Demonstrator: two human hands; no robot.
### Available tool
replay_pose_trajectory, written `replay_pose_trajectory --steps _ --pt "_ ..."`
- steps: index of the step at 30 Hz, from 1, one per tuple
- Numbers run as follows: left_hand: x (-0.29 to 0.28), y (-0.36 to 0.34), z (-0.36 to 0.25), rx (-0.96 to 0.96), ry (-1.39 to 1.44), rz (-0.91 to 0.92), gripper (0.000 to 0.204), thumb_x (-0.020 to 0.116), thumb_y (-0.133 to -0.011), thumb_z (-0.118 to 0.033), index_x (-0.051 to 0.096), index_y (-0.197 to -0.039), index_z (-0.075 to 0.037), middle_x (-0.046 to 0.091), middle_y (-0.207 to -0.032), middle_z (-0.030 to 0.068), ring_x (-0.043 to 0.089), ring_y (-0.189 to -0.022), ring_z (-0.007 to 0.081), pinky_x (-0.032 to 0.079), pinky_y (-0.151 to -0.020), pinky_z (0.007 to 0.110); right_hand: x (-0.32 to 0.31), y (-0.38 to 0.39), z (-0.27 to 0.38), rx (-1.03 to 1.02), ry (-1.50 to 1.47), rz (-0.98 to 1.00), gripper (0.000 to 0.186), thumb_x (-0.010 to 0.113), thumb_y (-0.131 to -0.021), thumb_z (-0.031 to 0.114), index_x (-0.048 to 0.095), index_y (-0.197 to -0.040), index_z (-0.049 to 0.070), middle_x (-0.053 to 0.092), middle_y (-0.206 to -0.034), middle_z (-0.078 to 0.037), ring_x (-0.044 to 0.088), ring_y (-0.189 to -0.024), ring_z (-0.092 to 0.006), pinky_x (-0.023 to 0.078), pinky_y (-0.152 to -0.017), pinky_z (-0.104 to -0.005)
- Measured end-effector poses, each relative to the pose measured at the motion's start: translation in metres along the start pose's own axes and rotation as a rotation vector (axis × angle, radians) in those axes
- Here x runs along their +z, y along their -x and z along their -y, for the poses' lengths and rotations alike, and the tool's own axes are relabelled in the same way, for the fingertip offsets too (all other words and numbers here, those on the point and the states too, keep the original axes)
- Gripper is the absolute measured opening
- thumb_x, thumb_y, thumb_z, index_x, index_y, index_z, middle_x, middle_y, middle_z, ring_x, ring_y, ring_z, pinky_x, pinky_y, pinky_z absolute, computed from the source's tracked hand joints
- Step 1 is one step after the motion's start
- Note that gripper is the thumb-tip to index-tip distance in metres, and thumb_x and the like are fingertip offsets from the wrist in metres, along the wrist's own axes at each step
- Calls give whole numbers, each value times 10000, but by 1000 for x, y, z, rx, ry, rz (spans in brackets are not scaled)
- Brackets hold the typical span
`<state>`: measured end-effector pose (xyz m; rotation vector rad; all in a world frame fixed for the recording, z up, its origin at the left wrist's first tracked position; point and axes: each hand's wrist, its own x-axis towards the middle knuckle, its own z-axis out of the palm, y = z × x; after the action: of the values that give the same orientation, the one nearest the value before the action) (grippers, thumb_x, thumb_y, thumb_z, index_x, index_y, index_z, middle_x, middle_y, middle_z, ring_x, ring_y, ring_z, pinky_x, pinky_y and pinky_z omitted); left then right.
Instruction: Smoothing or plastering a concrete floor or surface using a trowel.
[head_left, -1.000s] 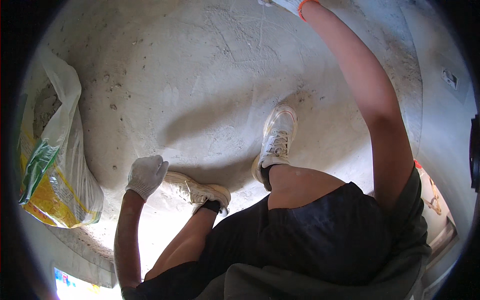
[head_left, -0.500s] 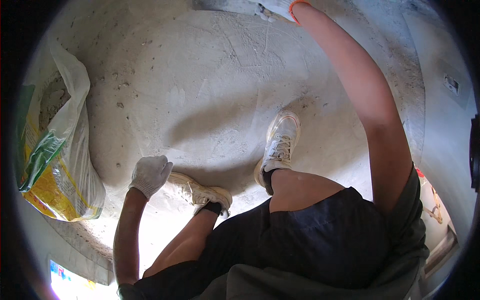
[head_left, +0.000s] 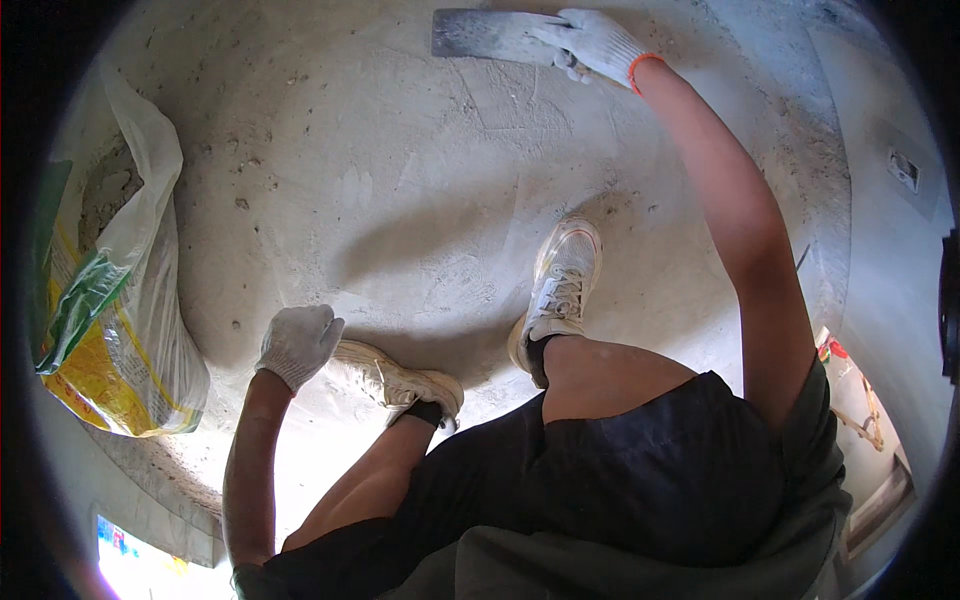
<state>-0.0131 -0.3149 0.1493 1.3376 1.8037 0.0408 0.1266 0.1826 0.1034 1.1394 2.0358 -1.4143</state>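
- Your right hand, white-gloved and orange-cuffed, was wrapped around one end of a flat grey trowel, blade pointing left.
- That trowel was way out ahead of you over the rough grey floor, couldn't tell if it touched.
- Your left hand, also gloved, was curled up near your left shoe; couldn't tell if it pinched anything.
- Further left: an open plastic bag, printed green and yellow.

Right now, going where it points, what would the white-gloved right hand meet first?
Beyond the flat grey trowel in the right hand, the way looks free over grey floor, depth unclear.
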Motion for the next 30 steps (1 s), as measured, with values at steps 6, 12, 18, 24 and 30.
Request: replay_pose_trajectory --steps 6,12,18,24,30 --pt "-3 -4 0 -3 -3 -7 260 656 -874 -241 602 -714 -43 617 -669 169 632 -647 362 508 -643 461 -3 18 -26 67 64 12 372 603 -967 370 595 -1123 32 626 -714 -66 571 -546 -142 473 -520 -318" --pt "-3 -4 4 8 8 -16 263 649 -876 -243 608 -716 -38 624 -679 174 638 -660 365 513 -650 464 3 50 -42 95 5 -48 400 606 -972 382 583 -1104 5 579 -668 -49 520 -502 -117 427 -443 -294" --pt "-1 -6 4 1 -4 -2 255 640 -891 -236 592 -736 -40 605 -693 167 620 -673 375 490 -660 470 23 72 -80 150 -206 -107 316 636 -963 309 609 -1046 6 621 -696 -57 556 -529 -109 422 -433 -278" --pt "-2 -10 4 15 -18 21 281 624 -887 -267 608 -728 -36 628 -700 180 640 -681 374 515 -660 471 76 76 -84 101 -191 -193 248 643 -966 281 598 -930 40 629 -710 -29 560 -551 -81 461 -493 -257" --pt "-2 -10 5 22 -25 10 249 656 -880 -235 601 -732 -42 617 -697 158 632 -673 356 499 -651 451 77 59 -90 37 -26 -235 461 616 -928 446 629 -999 -10 674 -937 -232 651 -826 -360 501 -758 -412"
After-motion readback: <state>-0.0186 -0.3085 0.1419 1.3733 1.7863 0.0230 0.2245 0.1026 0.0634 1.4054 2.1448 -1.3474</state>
